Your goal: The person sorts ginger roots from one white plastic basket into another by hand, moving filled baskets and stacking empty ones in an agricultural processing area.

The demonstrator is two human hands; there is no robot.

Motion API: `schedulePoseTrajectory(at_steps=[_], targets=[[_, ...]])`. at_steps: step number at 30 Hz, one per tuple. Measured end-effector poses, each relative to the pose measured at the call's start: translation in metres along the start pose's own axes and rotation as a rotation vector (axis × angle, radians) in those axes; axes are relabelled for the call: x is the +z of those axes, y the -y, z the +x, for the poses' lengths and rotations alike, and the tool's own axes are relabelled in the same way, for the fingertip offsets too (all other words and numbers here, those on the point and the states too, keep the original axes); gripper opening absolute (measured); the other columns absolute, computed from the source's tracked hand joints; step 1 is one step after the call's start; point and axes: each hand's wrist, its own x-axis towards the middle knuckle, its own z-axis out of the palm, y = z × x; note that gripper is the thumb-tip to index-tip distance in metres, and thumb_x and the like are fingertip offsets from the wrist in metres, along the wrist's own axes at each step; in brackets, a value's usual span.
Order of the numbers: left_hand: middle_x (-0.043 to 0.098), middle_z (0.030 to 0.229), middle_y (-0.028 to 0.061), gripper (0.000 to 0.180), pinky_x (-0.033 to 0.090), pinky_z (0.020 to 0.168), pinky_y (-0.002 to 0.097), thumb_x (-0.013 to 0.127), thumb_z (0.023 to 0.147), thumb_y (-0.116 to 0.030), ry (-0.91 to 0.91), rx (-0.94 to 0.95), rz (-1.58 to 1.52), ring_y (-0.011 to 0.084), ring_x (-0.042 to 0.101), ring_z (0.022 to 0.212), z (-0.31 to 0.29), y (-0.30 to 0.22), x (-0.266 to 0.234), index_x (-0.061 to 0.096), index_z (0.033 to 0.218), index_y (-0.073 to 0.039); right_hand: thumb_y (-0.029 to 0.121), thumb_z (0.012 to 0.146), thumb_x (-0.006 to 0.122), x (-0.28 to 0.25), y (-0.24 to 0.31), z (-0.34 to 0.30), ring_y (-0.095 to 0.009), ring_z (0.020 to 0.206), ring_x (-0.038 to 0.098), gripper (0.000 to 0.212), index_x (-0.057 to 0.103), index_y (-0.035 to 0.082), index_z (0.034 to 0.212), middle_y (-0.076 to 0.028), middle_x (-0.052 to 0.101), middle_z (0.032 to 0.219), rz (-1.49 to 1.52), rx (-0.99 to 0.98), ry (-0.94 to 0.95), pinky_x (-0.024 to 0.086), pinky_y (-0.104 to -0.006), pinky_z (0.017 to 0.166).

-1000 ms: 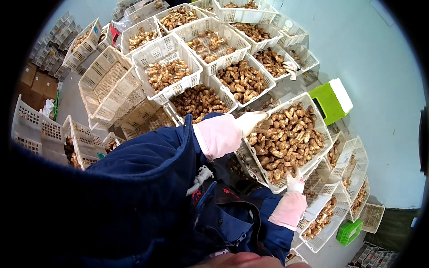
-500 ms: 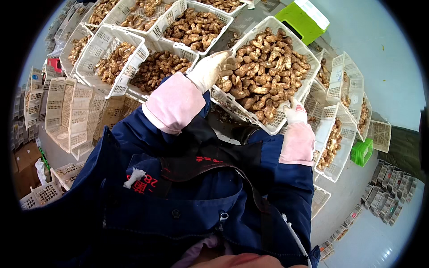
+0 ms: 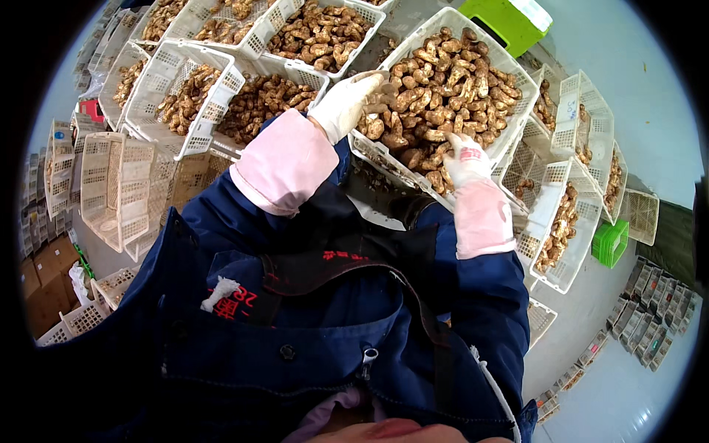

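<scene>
1. Seen from above: a white slatted basket (image 3: 509,70) heaped with brown mushrooms (image 3: 450,88), tilted, near edge against the blue jacket (image 3: 295,332).
2. Left hand (image 3: 353,102), in a white glove with a pink sleeve cover (image 3: 284,164), resting on the basket's left rim, fingers curled shut on a mushroom or two at the pile's edge.
3. Right hand (image 3: 465,156), gloved the same, lying on the near part of the pile, fingers bent down among the mushrooms; cannot tell whether closed on any.
4. Behind and to the left: more white baskets of mushrooms (image 3: 317,37), side by side and touching, one (image 3: 185,96) tipped up on edge.
5. Further left: empty white baskets (image 3: 103,184) stacked on their sides, cardboard boxes (image 3: 40,284) below them.
6. To the right: narrower baskets (image 3: 569,214), partly filled, leaning against one another.
7. A green crate (image 3: 506,22) just past the held basket's far rim; a smaller green basket (image 3: 610,242) on the pale floor (image 3: 635,88) at right.
8. Bottom right: rows of small packs (image 3: 650,317) along the floor, too small to make out.
</scene>
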Motion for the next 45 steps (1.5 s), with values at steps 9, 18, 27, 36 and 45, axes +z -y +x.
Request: schedulePoseTrajectory(at_steps=[9, 18, 27, 36, 45], targets=[[0.063, 0.119, 0.0094, 0.037, 0.048, 0.09, 0.0347, 0.052, 0.1, -0.026, 0.059, -0.116, 0.142, 0.0207, 0.061, 0.109, 0.001, -0.001, 0.014, 0.054, 0.132, -0.01, 0.04, 0.087, 0.061, 0.017, 0.016, 0.029, -0.031, 0.11, 0.061, 0.054, 0.053, 0.013, 0.133, -0.016, 0.062, 0.121, -0.143, 0.004, 0.069, 0.048, -0.0422, 0.093], [0.057, 0.131, 0.0096, 0.048, 0.046, 0.096, 0.032, 0.054, 0.098, -0.024, 0.251, -0.137, 0.183, 0.0165, 0.055, 0.114, -0.018, 0.001, 0.016, 0.045, 0.14, -0.003, 0.031, 0.095, 0.051, 0.029, 0.051, -0.022, -0.016, 0.073, 0.061, 0.04, 0.061, 0.001, 0.12, -0.012, 0.064, 0.097, 1.646, 0.107, -0.011, 0.051, -0.0293, 0.067], [0.046, 0.142, 0.006, 0.044, 0.052, 0.089, 0.0336, 0.054, 0.099, -0.023, 0.427, -0.15, 0.197, 0.0169, 0.046, 0.124, -0.043, -0.008, 0.022, 0.048, 0.14, -0.01, 0.035, 0.097, 0.051, 0.029, 0.083, -0.051, -0.011, 0.063, 0.049, 0.036, 0.064, 0.006, 0.115, -0.003, 0.06, 0.08, 1.943, -0.027, 0.011, 0.041, -0.0256, 0.057], [0.052, 0.14, 0.0102, 0.056, 0.029, 0.111, 0.0355, 0.061, 0.093, -0.04, 0.509, 0.086, 0.684, 0.0226, 0.042, 0.132, -0.044, -0.006, 0.034, 0.05, 0.14, -0.011, 0.021, 0.094, 0.061, 0.046, 0.072, -0.061, -0.019, 0.08, 0.063, 0.041, 0.05, 0.004, 0.13, -0.007, 0.063, 0.099, 1.95, -0.021, -0.049, 0.052, -0.0319, 0.064], [0.051, 0.141, 0.0126, 0.064, 0.028, 0.111, 0.0358, 0.061, 0.089, -0.051, 0.514, 0.053, 0.823, 0.0256, 0.044, 0.132, -0.048, -0.012, 0.035, 0.05, 0.14, -0.015, 0.018, 0.095, 0.06, 0.052, 0.063, -0.057, -0.021, 0.085, 0.064, 0.042, 0.049, 0.004, 0.134, -0.006, 0.061, 0.107, 1.911, 0.009, -0.046, 0.054, -0.0334, 0.068]])
